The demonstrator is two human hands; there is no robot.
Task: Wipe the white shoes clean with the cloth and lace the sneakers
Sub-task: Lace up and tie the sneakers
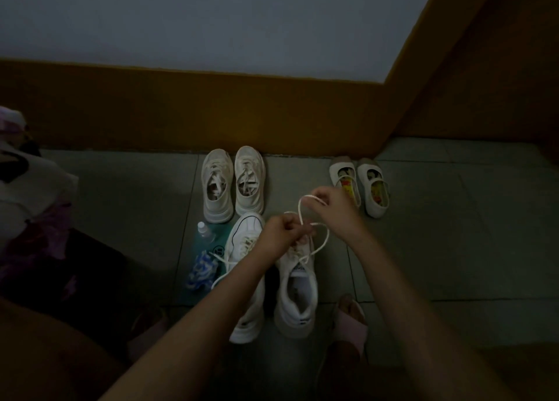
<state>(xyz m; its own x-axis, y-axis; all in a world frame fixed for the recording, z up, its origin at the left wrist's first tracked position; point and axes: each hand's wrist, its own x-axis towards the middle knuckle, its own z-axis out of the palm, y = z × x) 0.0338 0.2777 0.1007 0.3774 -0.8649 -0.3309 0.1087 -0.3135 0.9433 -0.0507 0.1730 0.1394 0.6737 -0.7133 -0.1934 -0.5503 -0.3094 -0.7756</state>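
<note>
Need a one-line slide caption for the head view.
Both hands, left and right, pull a lace over the right sneaker; cloth and bottle lie left.

Open tile (438, 234) right of the sneakers; bottle (203, 232) and blue cloth (201, 269) crowding left; beige pair (233, 183) blocking ahead.

Both forearms are bare, no sleeves showing, and a pink open-toed slipper (351, 322) covers one foot.

Grey tiled floor (438, 234): three white shoe pairs, clear plastic bottle (205, 233), crumpled blue-white cloth (201, 269) on teal mat (193, 291).
</note>
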